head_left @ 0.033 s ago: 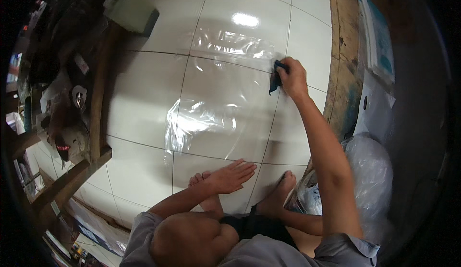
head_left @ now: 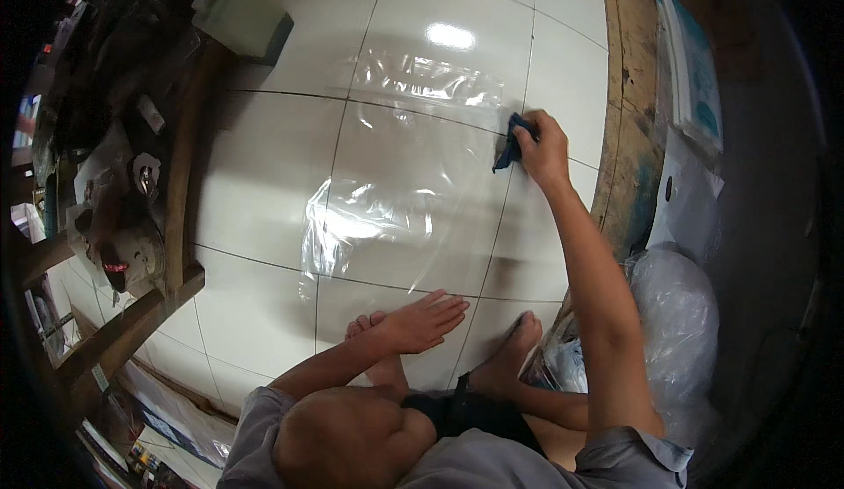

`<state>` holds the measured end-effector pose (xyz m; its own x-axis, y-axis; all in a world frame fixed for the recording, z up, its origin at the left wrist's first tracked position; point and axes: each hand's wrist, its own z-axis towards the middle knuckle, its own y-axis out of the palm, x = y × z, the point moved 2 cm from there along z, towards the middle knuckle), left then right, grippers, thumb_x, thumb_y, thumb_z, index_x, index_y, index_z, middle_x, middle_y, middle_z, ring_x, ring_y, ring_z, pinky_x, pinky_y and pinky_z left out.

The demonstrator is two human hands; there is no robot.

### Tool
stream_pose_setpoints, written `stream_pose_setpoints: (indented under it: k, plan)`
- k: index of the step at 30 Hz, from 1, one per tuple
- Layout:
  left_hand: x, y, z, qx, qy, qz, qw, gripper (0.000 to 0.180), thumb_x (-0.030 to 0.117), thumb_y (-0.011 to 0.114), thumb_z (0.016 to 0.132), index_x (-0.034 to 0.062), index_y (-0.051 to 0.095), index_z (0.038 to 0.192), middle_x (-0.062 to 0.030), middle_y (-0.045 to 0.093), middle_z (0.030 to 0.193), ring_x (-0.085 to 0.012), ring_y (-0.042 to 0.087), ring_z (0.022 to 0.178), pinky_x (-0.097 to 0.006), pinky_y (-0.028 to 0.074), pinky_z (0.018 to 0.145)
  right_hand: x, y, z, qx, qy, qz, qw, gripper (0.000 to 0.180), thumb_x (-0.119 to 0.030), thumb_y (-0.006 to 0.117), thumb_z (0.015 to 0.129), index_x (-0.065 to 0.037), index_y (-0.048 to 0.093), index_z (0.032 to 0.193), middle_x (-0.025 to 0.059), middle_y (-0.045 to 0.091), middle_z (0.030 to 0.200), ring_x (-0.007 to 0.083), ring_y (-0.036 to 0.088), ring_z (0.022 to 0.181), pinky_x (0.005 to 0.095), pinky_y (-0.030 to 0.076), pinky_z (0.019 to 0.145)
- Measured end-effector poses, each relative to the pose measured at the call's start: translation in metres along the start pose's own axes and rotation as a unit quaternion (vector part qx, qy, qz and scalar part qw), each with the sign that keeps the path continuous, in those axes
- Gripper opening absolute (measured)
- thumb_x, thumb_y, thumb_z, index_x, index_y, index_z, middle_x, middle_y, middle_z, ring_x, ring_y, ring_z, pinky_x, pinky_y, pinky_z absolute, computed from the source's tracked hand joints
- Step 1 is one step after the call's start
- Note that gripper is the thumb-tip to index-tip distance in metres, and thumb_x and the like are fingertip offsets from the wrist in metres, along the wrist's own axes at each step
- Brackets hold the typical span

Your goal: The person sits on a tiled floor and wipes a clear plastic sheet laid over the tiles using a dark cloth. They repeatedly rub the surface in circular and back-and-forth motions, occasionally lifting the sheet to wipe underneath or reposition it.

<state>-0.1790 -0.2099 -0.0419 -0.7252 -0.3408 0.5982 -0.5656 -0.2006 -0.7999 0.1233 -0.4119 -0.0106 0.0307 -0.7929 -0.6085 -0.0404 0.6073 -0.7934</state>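
A clear plastic sheet or bag (head_left: pixel 400 150) lies flat on the white tiled floor, creased and shiny along its far edge and at its near left corner. My right hand (head_left: pixel 547 148) reaches out to its far right side, closed round a small dark blue cloth (head_left: pixel 508 148). The cloth hangs from the fingers beside the sheet's right edge. Whether it touches the floor I cannot tell. My left hand (head_left: pixel 424 324) is stretched out palm down near the sheet's near edge, its fingers extended and holding nothing.
A worn wooden beam (head_left: pixel 629 93) edges the floor on the right, with flat plastic packs (head_left: pixel 690 67) and a bulging clear plastic bag (head_left: pixel 677 322) beyond it. At the left stand a wooden frame (head_left: pixel 180 181) with cluttered items and a pale plastic container (head_left: pixel 237 14). My bare feet are close by.
My right hand has shifted slightly to the right with the blue cloth. My left hand and the plastic sheet look almost unmoved.
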Motion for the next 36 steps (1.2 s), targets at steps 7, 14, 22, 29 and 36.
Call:
stream_pose_setpoints:
  k: [7, 14, 22, 29, 36]
  plan:
    - [-0.009, -0.013, -0.031, 0.039, -0.023, -0.005, 0.999, 0.039, 0.018, 0.052, 0.093, -0.0001, 0.055, 0.127, -0.0165, 0.046, 0.145, -0.0279, 0.04, 0.138, -0.046, 0.026, 0.118, 0.021, -0.039, -0.085, 0.017, 0.198, 0.306, 0.931, 0.016, -0.01, 0.064, 0.093, 0.0, 0.057, 0.104, 0.004, 0.062, 0.088, 0.0129, 0.061, 0.08, 0.0266, 0.051, 0.074]
    - [-0.023, -0.044, -0.033, 0.138, -0.089, -0.11, 0.98, 0.044, 0.014, 0.062, 0.088, 0.0023, 0.055, 0.13, -0.0198, 0.047, 0.143, -0.034, 0.041, 0.136, -0.048, 0.034, 0.113, 0.024, -0.037, -0.121, 0.007, 0.252, 0.487, 0.836, 0.016, -0.009, 0.056, 0.097, -0.005, 0.052, 0.112, 0.0079, 0.061, 0.093, 0.0189, 0.065, 0.082, 0.033, 0.057, 0.072]
    - [-0.193, -0.156, -0.036, 0.235, -0.435, 0.135, 0.859, 0.065, 0.031, 0.061, 0.092, -0.0002, 0.04, 0.145, -0.0249, 0.022, 0.157, -0.0389, 0.019, 0.147, -0.052, 0.015, 0.119, -0.005, -0.044, -0.131, -0.038, 0.271, 0.52, 0.809, 0.025, -0.012, 0.051, 0.1, -0.007, 0.051, 0.125, 0.0066, 0.06, 0.096, 0.0176, 0.063, 0.075, 0.0283, 0.054, 0.06]
    - [-0.222, -0.156, -0.054, 0.229, -0.48, 0.123, 0.838, 0.066, 0.035, 0.06, 0.092, 0.0004, 0.04, 0.145, -0.0207, 0.026, 0.156, -0.0364, 0.023, 0.145, -0.049, 0.019, 0.119, -0.004, -0.041, -0.143, -0.035, 0.279, 0.501, 0.818, 0.03, -0.012, 0.051, 0.1, -0.005, 0.054, 0.129, 0.0051, 0.061, 0.104, 0.0148, 0.06, 0.075, 0.0269, 0.053, 0.066]
    - [-0.246, -0.186, -0.073, 0.245, -0.537, -0.027, 0.807, 0.06, 0.036, 0.064, 0.088, 0.0025, 0.049, 0.136, -0.0196, 0.04, 0.146, -0.0361, 0.04, 0.132, -0.049, 0.038, 0.106, -0.008, -0.062, -0.132, -0.119, 0.227, 0.345, 0.903, 0.027, -0.014, 0.054, 0.099, -0.004, 0.058, 0.124, 0.0037, 0.062, 0.097, 0.0108, 0.059, 0.077, 0.0254, 0.052, 0.07]
